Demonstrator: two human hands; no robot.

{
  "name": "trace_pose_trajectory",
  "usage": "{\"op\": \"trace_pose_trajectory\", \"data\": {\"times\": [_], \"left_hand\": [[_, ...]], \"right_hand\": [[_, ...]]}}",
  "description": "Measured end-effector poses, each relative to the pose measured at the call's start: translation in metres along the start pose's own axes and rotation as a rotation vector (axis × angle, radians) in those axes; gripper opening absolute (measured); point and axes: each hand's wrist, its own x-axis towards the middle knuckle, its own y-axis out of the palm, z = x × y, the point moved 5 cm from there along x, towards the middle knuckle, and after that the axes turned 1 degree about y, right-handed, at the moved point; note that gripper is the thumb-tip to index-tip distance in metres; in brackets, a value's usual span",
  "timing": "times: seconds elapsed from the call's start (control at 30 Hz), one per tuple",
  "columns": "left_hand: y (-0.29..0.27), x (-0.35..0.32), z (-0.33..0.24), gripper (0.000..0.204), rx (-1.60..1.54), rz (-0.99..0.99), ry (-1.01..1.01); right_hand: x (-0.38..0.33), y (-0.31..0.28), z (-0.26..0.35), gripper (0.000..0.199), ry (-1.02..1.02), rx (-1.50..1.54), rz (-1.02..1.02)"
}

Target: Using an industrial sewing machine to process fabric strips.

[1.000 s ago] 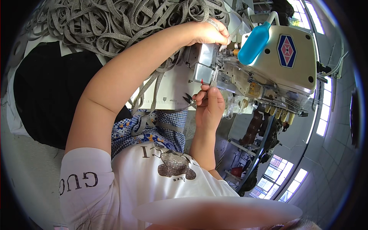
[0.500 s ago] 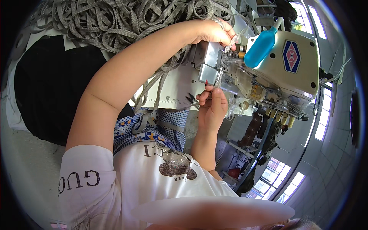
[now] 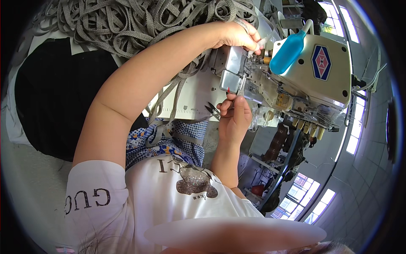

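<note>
My left hand [image 3: 240, 36] reaches across to the far side of the sewing machine [image 3: 313, 67]. Its fingers are closed on a grey woven strap [image 3: 262, 43] beside the presser-foot area. My right hand [image 3: 234, 113] is on the near side, thumb and fingers pinching the strap where it comes out of the machine. Dark pointed blades of small scissors [image 3: 212, 110] stick out from the same hand; their handles are hidden in the palm. A small red tip [image 3: 229, 90] shows above its fingers, too small to name. Next to both hands sits the machine's shiny metal cover [image 3: 231, 80].
A big tangled heap of grey strap [image 3: 139, 25] covers the table's far left, with loops hanging toward my lap. Black cloth [image 3: 55, 97] lies at the left. A blue padded lamp or cover [image 3: 287, 51] hangs over the machine head. A ruler strip [image 3: 186, 112] edges the table.
Both hands stay nearly where they were. The strap end by my left hand has shifted slightly, and the strap trailing left from my right hand is less visible beside the scissors.
</note>
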Motion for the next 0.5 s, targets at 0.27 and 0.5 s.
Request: {"op": "trace_pose_trajectory", "data": {"times": [0.27, 0.5], "left_hand": [[-0.0017, -0.001, 0.0004, 0.016, 0.047, -0.086, -0.006], [0.0006, -0.0003, -0.0002, 0.015, 0.072, -0.028, 0.019]], "right_hand": [[0.0002, -0.0013, -0.0023, 0.027, 0.011, 0.002, 0.007], [0.0001, -0.002, -0.0021, 0.028, 0.024, 0.009, 0.013]]}}
